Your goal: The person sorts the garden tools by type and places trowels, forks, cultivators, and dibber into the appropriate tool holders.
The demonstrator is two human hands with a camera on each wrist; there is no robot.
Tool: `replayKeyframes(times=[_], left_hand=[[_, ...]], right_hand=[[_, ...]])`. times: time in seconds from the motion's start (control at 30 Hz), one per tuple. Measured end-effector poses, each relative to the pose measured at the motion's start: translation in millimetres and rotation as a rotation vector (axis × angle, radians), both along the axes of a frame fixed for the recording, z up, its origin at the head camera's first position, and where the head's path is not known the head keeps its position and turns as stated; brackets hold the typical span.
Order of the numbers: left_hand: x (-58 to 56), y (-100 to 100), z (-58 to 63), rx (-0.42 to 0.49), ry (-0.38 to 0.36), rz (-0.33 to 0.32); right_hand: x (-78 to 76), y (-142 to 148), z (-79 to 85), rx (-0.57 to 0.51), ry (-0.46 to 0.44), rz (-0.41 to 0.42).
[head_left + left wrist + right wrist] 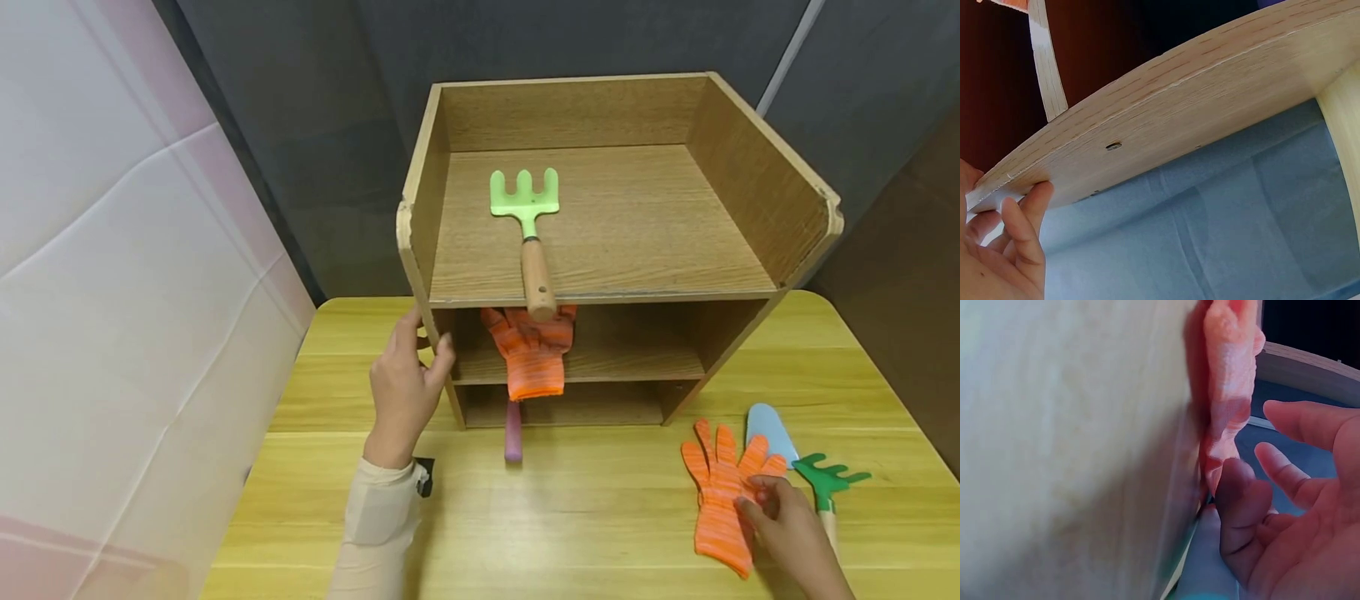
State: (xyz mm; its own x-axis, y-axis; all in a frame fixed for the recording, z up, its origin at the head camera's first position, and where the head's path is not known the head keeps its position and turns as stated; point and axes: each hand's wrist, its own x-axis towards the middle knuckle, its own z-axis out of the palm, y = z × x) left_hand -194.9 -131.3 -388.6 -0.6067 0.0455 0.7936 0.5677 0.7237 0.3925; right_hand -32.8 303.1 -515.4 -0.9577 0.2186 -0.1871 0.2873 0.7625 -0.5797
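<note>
My left hand [405, 387] grips the front edge of the left side panel [1147, 100] of a small wooden shelf unit [600, 225], thumb on the front side and fingers on the outer face. At the lower right, an orange knitted glove [723, 517] lies flat on the table, fingers pointing away. My right hand [795, 529] is over its right side; in the right wrist view one fingertip is right at the edge of the glove [1230, 381], the other fingers spread apart. Beside it lie a light blue trowel blade [768, 429] and a green hand rake [825, 479].
On the top shelf rests a light green hand rake [527, 204], its wooden handle jutting past the front edge. Another orange glove [534, 358] droops from the middle shelf. Below, a purple handle [513, 433] sticks out of the bottom level. A pale wall panel [150, 275] stands left.
</note>
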Motion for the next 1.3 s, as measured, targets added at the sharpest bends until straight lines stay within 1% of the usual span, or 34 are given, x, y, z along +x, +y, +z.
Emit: replayKeyframes(times=[0.1,0.33,0.47,0.63,0.77,0.93,1.07,1.3], left_hand=[[0.2,-0.3,0.6,-0.003,-0.004,-0.001],[0.3,0.0,1.2,0.003,-0.002,-0.005],[-0.2,0.1,1.7,0.007,-0.004,-0.018],[-0.3,-0.2,2.2,0.01,-0.005,-0.031],[0.4,-0.8,1.6,0.009,-0.007,-0.036],[1.7,-1.0,1.8,0.002,-0.012,-0.037],[2.2,-1.0,3.0,-0.007,-0.019,-0.034],[2.3,-0.6,2.5,-0.006,-0.01,-0.026]], right_hand=[[-0.5,1.0,-0.6,0.016,-0.005,0.013],[0.1,1.4,-5.1,0.052,0.025,0.041],[-2.8,1.8,-6.4,0.051,0.021,0.048],[-8.3,3.8,-5.6,0.054,-0.01,0.062],[-10.6,4.2,-4.7,-0.002,-0.067,0.062],[-10.8,3.8,-5.9,-0.055,-0.107,0.042],[-8.9,3.2,-6.8,-0.072,-0.1,0.027],[-4.5,0.3,-6.0,-0.089,-0.068,0.025]])
